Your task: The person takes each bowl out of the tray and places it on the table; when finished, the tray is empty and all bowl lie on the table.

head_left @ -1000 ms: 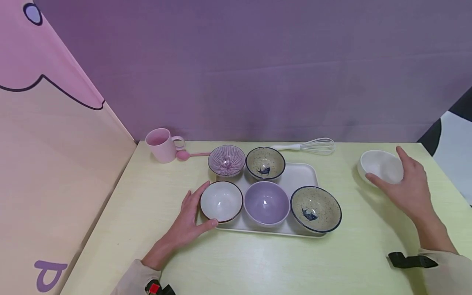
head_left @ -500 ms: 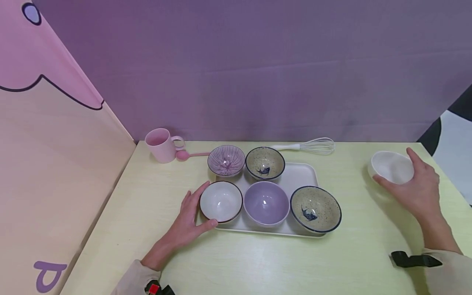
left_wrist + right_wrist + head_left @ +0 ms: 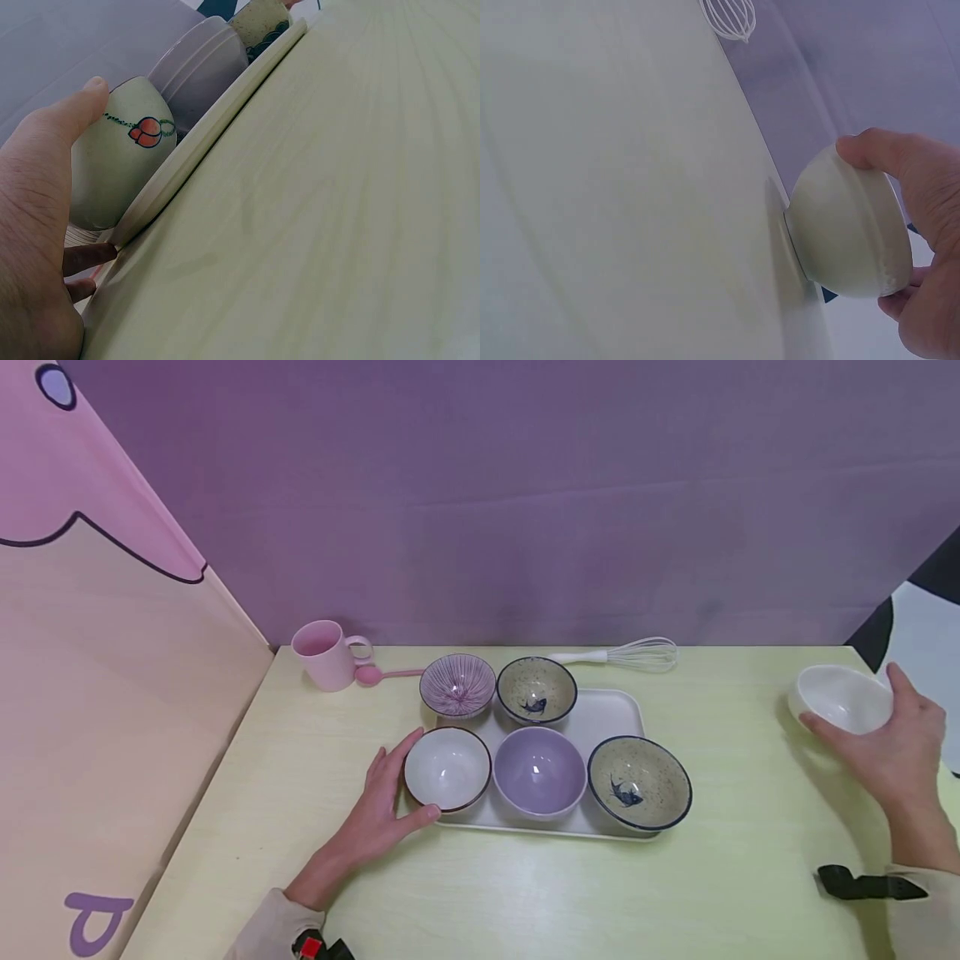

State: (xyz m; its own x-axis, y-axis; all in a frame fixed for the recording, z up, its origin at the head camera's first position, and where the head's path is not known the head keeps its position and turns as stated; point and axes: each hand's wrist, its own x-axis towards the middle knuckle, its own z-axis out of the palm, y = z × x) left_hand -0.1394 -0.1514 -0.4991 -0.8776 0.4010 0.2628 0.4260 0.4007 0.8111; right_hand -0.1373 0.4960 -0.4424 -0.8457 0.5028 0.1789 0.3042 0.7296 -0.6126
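At the tray's left front corner, my left hand [image 3: 381, 814] holds a white bowl with a brown rim [image 3: 448, 768], thumb by its near rim and fingers at its left side. A red and green motif shows on that bowl's outside in the left wrist view. Far to the right, my right hand [image 3: 896, 747] grips a plain white bowl [image 3: 840, 697] by its sides, thumb and fingers spread across it. In the right wrist view this white bowl [image 3: 844, 225] is close over the table near its back right edge, its shadow beside its foot.
On the white tray [image 3: 611, 714] stand a lilac bowl [image 3: 540, 772], a striped bowl [image 3: 458, 685] and two speckled bowls with fish, one at the back [image 3: 537, 689], one in front [image 3: 640, 782]. Behind lie a pink mug [image 3: 322, 656], a pink spoon [image 3: 371, 675] and a whisk [image 3: 645, 654].
My right hand has carried the plain white bowl rightward, toward the table's right edge. My left hand has stayed at the brown-rimmed bowl.
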